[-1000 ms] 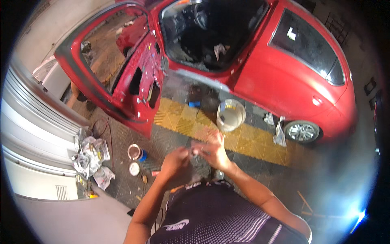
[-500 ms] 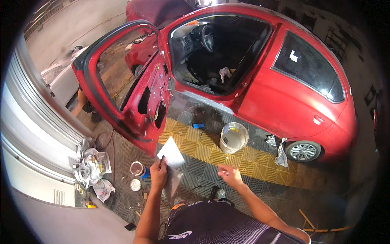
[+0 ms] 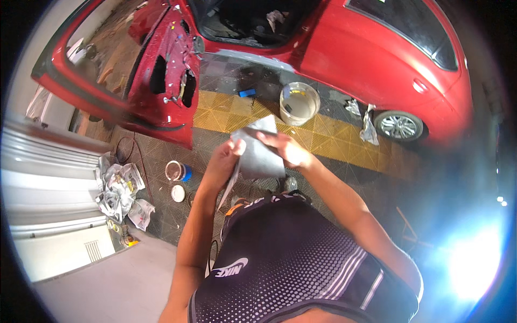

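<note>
In front of my torso, both hands hold a folded grey sheet (image 3: 262, 160) that looks like sandpaper. My left hand (image 3: 222, 161) is closed on its left edge, with the thumb on top. The fingers of my right hand (image 3: 290, 149) press on its upper right part. Part of the sheet hangs below my left hand. Beyond it stands a whitish bucket (image 3: 291, 116) with liquid inside, and a blue block (image 3: 247, 93) lies on the floor tiles to its left.
The red car's door (image 3: 156, 102) stands open at upper left; its rear wheel (image 3: 398, 126) is at right. A brown-topped tub (image 3: 175, 171) and white lid (image 3: 178, 194) sit on the floor at left, near crumpled newspaper (image 3: 121, 188). Glare whitens the lower right.
My right hand has come left and taken hold of the sheet beside my left hand. The view has tilted down, so the car sits higher, and a bright light shows at lower right.
</note>
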`<control>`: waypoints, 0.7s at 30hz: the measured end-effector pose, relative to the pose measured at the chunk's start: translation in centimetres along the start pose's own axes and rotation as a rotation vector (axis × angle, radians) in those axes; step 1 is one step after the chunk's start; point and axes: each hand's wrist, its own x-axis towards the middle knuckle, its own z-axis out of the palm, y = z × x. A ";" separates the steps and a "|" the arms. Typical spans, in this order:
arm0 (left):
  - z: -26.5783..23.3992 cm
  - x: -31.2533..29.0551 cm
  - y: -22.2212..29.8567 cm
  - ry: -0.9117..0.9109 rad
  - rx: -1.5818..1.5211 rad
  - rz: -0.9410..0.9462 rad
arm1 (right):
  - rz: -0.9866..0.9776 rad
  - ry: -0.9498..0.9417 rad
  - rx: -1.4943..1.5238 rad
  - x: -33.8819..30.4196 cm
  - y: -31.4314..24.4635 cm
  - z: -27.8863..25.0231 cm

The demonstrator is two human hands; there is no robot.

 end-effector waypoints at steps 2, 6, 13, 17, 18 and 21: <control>-4.2 1.8 -7.2 0.266 0.115 0.076 | -0.020 0.014 0.108 0.5 0.2 0.4; -9.0 -0.5 -6.9 0.540 -0.054 -0.156 | -0.301 -0.066 0.417 -0.4 0.4 -1.5; -7.3 -4.5 -3.9 0.649 -0.378 0.264 | -0.298 -0.150 0.869 -1.7 0.4 -2.7; 0.8 -3.9 0.3 0.601 0.692 0.658 | -0.232 -0.119 0.849 -1.2 0.1 -1.6; 1.9 -3.3 1.1 0.463 0.700 0.803 | -0.217 -0.082 0.829 -1.4 -0.6 -0.5; 4.9 -4.4 4.0 0.359 0.509 0.448 | -0.256 0.064 0.763 -1.5 -0.9 0.5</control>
